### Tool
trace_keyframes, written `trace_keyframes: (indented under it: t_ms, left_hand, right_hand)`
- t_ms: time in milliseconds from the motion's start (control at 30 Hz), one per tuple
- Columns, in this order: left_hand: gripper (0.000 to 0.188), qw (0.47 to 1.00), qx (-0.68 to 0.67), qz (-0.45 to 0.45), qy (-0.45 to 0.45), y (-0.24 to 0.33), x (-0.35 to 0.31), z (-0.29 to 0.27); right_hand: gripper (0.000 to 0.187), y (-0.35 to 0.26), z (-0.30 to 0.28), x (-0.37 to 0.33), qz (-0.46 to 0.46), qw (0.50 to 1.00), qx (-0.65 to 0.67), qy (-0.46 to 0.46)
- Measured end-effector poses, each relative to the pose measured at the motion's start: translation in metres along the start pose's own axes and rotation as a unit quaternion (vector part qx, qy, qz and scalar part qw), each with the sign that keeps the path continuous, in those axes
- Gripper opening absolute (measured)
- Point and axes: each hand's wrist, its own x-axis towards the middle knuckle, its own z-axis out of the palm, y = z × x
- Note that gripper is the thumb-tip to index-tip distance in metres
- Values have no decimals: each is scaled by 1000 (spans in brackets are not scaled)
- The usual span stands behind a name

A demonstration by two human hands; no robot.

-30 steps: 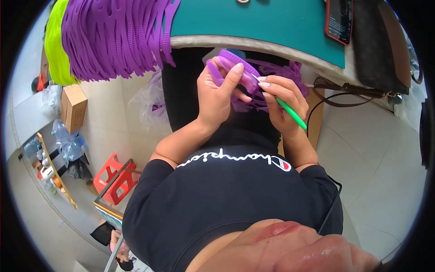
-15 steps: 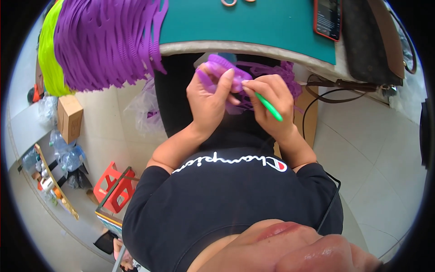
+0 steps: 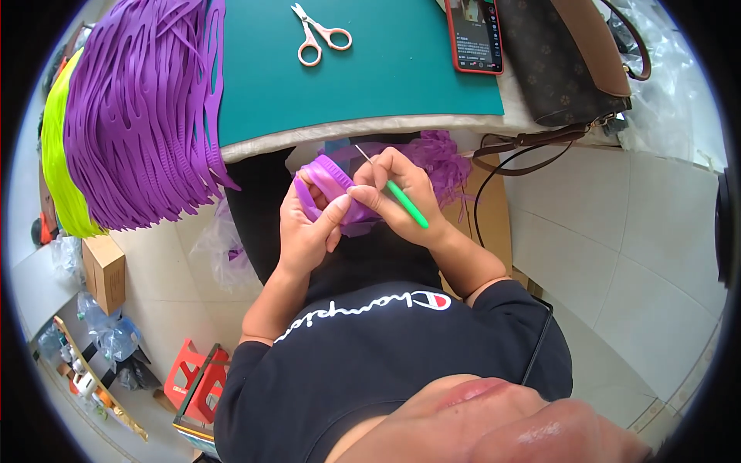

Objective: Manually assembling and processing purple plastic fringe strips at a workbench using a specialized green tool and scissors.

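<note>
My left hand (image 3: 302, 239) is closed around a bent purple rubbery strip (image 3: 330, 179) with a ribbed edge, held over my lap below the table edge. In my right hand (image 3: 409, 193) is a slim tool with a green handle (image 3: 407, 204) and a thin metal tip. That tip points up and away, apart from the strip. My right thumb and left thumb meet at the strip's near side. Some of the strip is hidden behind my fingers. More purple rubbery scrap (image 3: 441, 166) lies heaped beyond my right hand.
On the green mat (image 3: 370, 85) lie small scissors (image 3: 316, 35) with pink handles and a red-cased phone (image 3: 475, 35). Purple strips (image 3: 147, 116) and yellow-green ones (image 3: 62, 154) hang over the table's left edge. A brown handbag (image 3: 567, 62) sits at the right.
The view has shifted, bringing the whole scissors into sight. The green-handled tool's tip has swung up off the purple strip, and my right thumb now presses against the strip.
</note>
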Motion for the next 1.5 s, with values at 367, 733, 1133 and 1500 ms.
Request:
trace_keyframes:
  t_ms: [367,733,1133,1500]
  left_hand:
    - [25,995,20,-35,95,-42,31,-40]
    - [17,966,-135,-127,178,-80,57,-96]
    - [54,986,-24,-61,154,-63,40,-142]
    - [42,996,-21,-85,-21,-121,55,-151]
  right_hand:
    - [35,-21,-24,-13,-106,969,173,-142]
    - [27,-64,-115,-33,-287,891,350,26]
    - [11,-119,-171,-57,-380,881,210,188]
    - [16,-222,-77,38,-406,914,-4,18]
